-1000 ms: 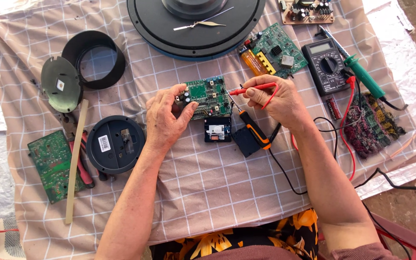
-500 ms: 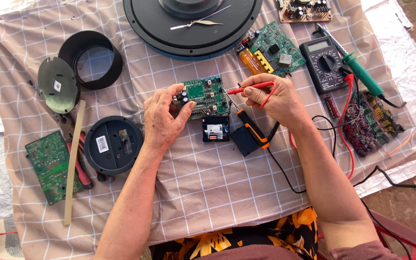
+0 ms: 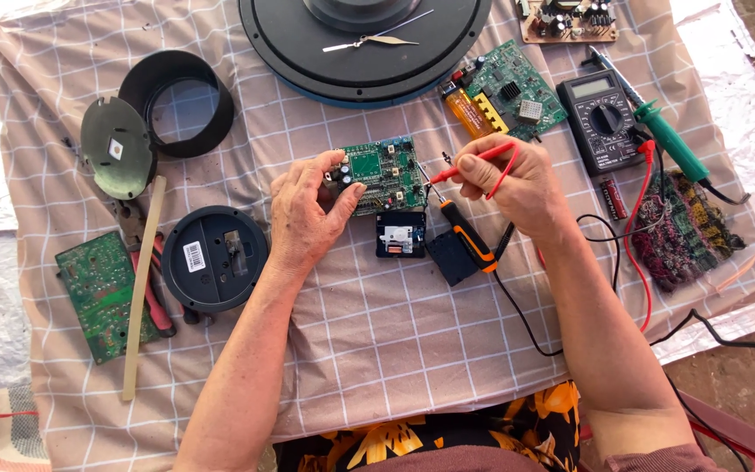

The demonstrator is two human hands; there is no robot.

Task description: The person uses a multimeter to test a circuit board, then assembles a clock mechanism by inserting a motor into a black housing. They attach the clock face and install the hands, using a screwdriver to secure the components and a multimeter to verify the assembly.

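Observation:
A small green circuit board (image 3: 384,173) lies on the checked cloth at the table's middle. My left hand (image 3: 309,212) grips its left edge with thumb and fingers. My right hand (image 3: 514,181) holds a red probe (image 3: 475,162) whose tip points at the board's right edge; a black lead runs from under this hand. A screwdriver (image 3: 465,232) with an orange and black handle lies just below the probe. A small black square module (image 3: 400,235) sits under the board.
A black multimeter (image 3: 603,121) lies at right, beside a green-handled tool (image 3: 668,140) and a pile of boards (image 3: 682,229). A large round black disc (image 3: 365,42) is at the top. At left are a black ring (image 3: 176,103), round covers (image 3: 215,259) and another green board (image 3: 98,294).
The view has shifted slightly. My hands keep the same hold on the board and the probe.

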